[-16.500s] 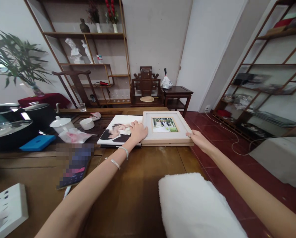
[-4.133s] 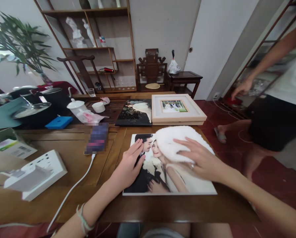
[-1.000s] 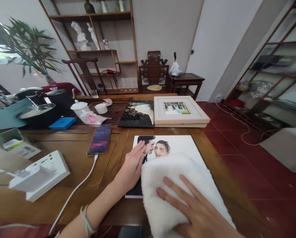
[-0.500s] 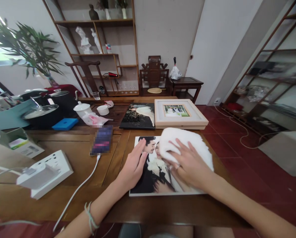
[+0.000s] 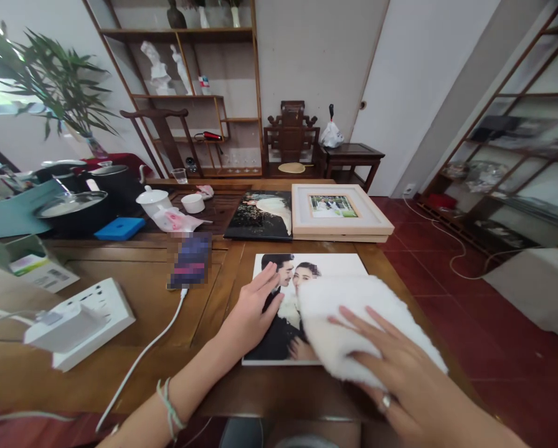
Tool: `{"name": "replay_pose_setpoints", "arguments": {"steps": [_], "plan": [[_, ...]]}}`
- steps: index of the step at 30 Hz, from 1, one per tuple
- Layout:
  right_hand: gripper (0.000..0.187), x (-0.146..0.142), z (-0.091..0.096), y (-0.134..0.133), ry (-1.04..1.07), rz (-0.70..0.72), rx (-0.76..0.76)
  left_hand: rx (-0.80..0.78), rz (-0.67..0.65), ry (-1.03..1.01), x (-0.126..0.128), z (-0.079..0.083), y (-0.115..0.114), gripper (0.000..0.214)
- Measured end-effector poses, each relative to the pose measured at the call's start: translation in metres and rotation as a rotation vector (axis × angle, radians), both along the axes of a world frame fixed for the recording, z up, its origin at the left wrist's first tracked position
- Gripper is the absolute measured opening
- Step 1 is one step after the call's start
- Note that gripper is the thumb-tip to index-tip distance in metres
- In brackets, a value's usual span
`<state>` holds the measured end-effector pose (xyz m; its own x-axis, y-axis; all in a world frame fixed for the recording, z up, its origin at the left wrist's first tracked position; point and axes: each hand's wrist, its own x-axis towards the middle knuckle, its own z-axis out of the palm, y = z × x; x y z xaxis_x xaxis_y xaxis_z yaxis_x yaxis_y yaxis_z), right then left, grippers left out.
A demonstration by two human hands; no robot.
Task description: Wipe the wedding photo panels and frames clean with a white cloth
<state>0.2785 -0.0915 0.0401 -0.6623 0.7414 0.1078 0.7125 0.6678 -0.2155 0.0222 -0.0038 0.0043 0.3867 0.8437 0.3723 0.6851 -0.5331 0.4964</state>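
A photo panel (image 5: 286, 339) with a couple in wedding clothes lies flat on the wooden table in front of me. My left hand (image 5: 253, 305) rests on its left edge, fingers stretched out and holding nothing. Over the panel's lower right part lies a folded white cloth (image 5: 335, 348). My right hand (image 5: 382, 348) presses on this cloth and grips it, the thumb tucked into a fold. The cloth hides the panel's lower right corner and hangs past its right side.
Behind the panel lie a dark photo panel (image 5: 260, 218) and light wooden frames (image 5: 342, 230). A phone (image 5: 190, 261) on a white cable (image 5: 152, 348), a power strip (image 5: 92, 323), a blue box (image 5: 120, 228) and a white teapot (image 5: 152, 202) stand left. The table's right edge (image 5: 423, 311) is close.
My right hand has pulled the cloth down and to the right, uncovering the panel's upper right part. My left hand stays at nearly the same spot on the panel.
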Motion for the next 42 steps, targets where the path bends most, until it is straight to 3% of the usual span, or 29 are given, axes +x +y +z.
{"name": "replay_pose_setpoints", "arguments": {"steps": [4, 8, 12, 14, 16, 19, 23, 30, 32, 37, 42], "plan": [[0.034, 0.028, -0.009, 0.023, 0.049, -0.252, 0.081, 0.086, -0.085, -0.003, 0.0, 0.003, 0.001, 0.032], [0.041, 0.016, 0.002, 0.068, 0.141, -0.354, -0.027, 0.079, -0.075, 0.015, 0.0, 0.002, 0.001, 0.033], [0.036, -0.031, 0.021, 0.11, 0.296, -0.159, -0.134, 0.078, -0.089, -0.012, 0.0, 0.0, 0.002, 0.033], [0.042, -0.059, 0.028, 0.125, 0.311, -0.07, -0.303, 0.088, -0.105, -0.038, 0.0, 0.002, 0.002, 0.032], [0.044, -0.082, 0.033, 0.135, 0.297, -0.03, -0.352, 0.083, -0.111, -0.053, 0.0, 0.006, 0.002, 0.029], [0.038, -0.101, 0.036, 0.141, 0.277, -0.012, -0.311, 0.045, -0.113, -0.065, 0.001, 0.012, 0.0, 0.028], [0.037, -0.082, 0.03, 0.133, 0.265, -0.028, -0.261, 0.054, -0.104, -0.082, 0.002, 0.012, -0.001, 0.026], [0.046, 0.014, -0.006, 0.109, 0.162, -0.354, -0.094, 0.072, -0.057, -0.074, 0.001, 0.002, 0.0, 0.026], [0.043, 0.03, -0.012, 0.101, 0.135, -0.362, -0.012, 0.067, -0.025, -0.084, 0.0, 0.001, 0.0, 0.029], [0.028, 0.028, -0.006, 0.052, 0.045, -0.113, 0.111, 0.03, 0.047, -0.057, -0.001, -0.001, 0.0, 0.037], [0.029, 0.002, 0.014, -0.009, -0.037, 0.212, -0.104, -0.003, 0.045, -0.014, 0.0, -0.002, 0.002, 0.04]]}}
